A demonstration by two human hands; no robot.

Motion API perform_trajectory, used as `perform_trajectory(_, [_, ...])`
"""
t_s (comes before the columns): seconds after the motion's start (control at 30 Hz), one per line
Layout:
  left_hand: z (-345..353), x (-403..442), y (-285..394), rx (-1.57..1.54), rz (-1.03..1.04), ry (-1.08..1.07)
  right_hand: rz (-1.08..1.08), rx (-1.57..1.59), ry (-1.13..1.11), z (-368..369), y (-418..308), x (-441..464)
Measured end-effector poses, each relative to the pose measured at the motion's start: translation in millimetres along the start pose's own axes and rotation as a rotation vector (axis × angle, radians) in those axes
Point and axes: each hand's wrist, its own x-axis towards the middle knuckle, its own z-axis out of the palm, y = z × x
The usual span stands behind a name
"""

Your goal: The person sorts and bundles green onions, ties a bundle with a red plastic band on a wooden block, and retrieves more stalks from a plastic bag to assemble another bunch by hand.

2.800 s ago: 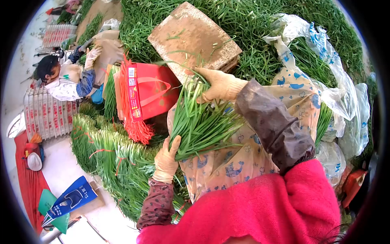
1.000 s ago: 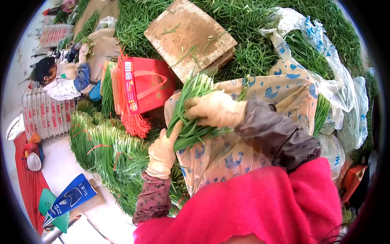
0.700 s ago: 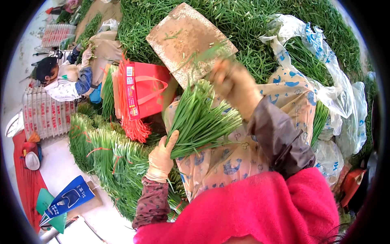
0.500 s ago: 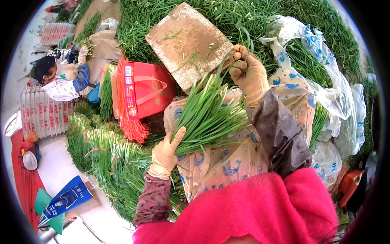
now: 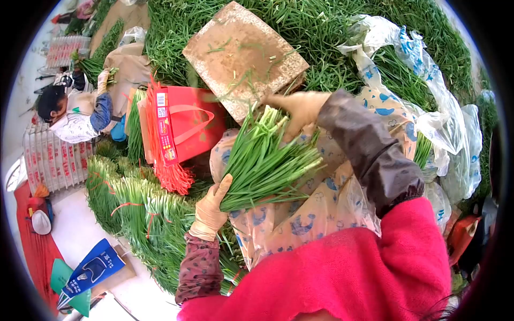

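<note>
The right hand, gloved in tan cloth, has swung from the right corner of the brown, rectangular, dirt-smeared slab to the pale ends of the loose, long-leaved green bundle. Beneath spreads a beige, blue-printed plastic sheet; its slack folds could catch leaves if the bundle slips. The bundle fans wide over it and could shed stalks, since the left hand, pale-gloved, clasps only its lower left edge, thumb over the leaves. The right fingers blur; I can't tell whether they pinch anything, but a rough tug could drag sound stalks out.
</note>
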Motion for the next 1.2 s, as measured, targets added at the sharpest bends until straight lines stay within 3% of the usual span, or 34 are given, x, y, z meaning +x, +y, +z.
perform_trajectory(0.03, [1.0, -0.7, -3.1, 0.01, 0.002, -0.001, -0.024, -0.124, 0.09, 24.2, 20.3, 27.4])
perform_trajectory(0.13, [6.6, -5.2, -15.3, -0.302, 0.0, 0.084, -0.063, 0.489, 0.13, 25.0, -15.6, 9.9])
perform_trajectory(0.23, [3.8, -3.9, -13.5, -0.468, -0.076, 0.096, -0.361, 0.612, 0.297, 42.8, 8.0, 35.1])
perform_trajectory(0.37, [6.2, 1.8, -2.5, -0.636, 0.032, 0.205, -0.096, 0.424, 0.197, 19.1, -20.4, 4.6])
perform_trajectory(0.4, [11.3, -0.6, -3.3, -0.87, -0.053, 0.207, -0.109, 0.432, 0.324, 13.1, -33.0, -7.4])
perform_trajectory(0.43, [8.7, -2.8, -7.2, -0.872, -0.049, 0.207, -0.12, 0.44, 0.448, 10.7, -41.4, -16.6])
perform_trajectory(0.47, [3.0, -7.0, -13.6, -1.066, -0.201, 0.062, -0.298, 0.658, 0.456, 1.1, -33.2, -18.8])
perform_trajectory(0.5, [-3.3, -8.5, -12.5, -1.25, -0.354, -0.09, -0.103, 0.65, 0.66, -10.8, -35.5, -20.2])
perform_trajectory(0.57, [-5.6, -7.9, -5.3, -1.379, -0.352, 0.006, -0.156, 0.961, 0.887, -25.7, -20.3, -19.3])
perform_trajectory(0.63, [-8.8, -12.4, -7.6, -1.39, -0.436, -0.031, -0.249, 0.91, 0.953, -39.6, -6.8, -27.6])
perform_trajectory(0.77, [-3.0, -19.4, -23.5, -1.476, -0.403, 0.006, -0.034, 0.356, 0.918, -43.3, 13.9, -50.8])
perform_trajectory(0.83, [-7.5, -19.9, -17.4, -1.521, -0.35, 0.029, -0.045, 0.191, 0.934, -31.6, 25.6, -49.9])
perform_trajectory(0.97, [-27.2, -24.5, -0.6, -1.577, -0.253, 0.015, -0.116, 0.153, 0.845, -8.6, 2.1, -58.3])
perform_trajectory(1.13, [-30.9, -42.4, -3.7, -1.4, -0.122, -0.114, -0.426, 0.142, 0.848, 14.1, -79.2, -76.1])
perform_trajectory(1.17, [-38.9, -48.7, 9.3, -1.275, -0.179, -0.096, -0.597, -0.012, 0.949, 18.7, -83.0, -71.1])
perform_trajectory(1.2, [-41.1, -47.0, 16.2, -1.223, -0.123, -0.115, -0.586, -0.073, 0.971, 26.3, -109.5, -86.9])
